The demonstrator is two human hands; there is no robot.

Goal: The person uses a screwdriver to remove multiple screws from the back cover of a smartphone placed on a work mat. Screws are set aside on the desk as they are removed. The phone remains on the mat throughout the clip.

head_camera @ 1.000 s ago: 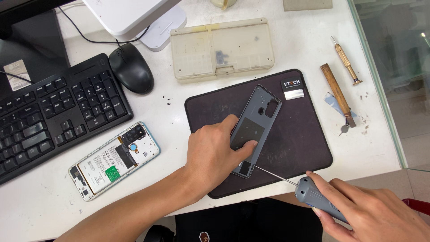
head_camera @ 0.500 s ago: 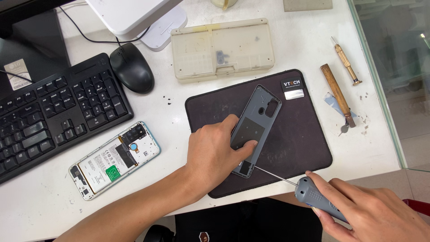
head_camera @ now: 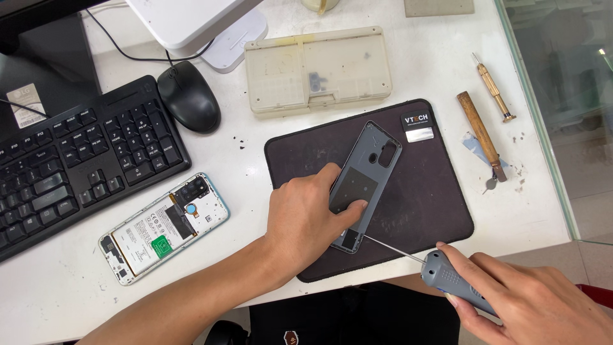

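Nearest the camera, at about five o'clock, the right hand (head_camera: 520, 300) is wrapping its grip around the grey handle of a thin screwdriver (head_camera: 447, 281), whose fine shaft is running up toward ten o'clock to the lower corner of a grey phone back cover (head_camera: 367, 182). That cover is lying inner side up on the dark work mat (head_camera: 434, 211), just right of centre, and the left hand (head_camera: 303, 220) is pressing it flat, fingers spread over its lower half, thumb along its left edge. The step in hand looks like working a screw or a small part at that bottom corner; the next move is calling for a steady tip and firm downward pressure so the cover is not sliding. At nine o'clock the opened phone body (head_camera: 165, 227) is lying on the white tabletop (head_camera: 255, 147), well apart from the mat. Farther off, a keyboard (head_camera: 70, 166) and mouse (head_camera: 189, 97) are sitting at ten o'clock, a pale parts tray (head_camera: 319, 67) at twelve, and two wooden-handled tools (head_camera: 480, 133) at two.
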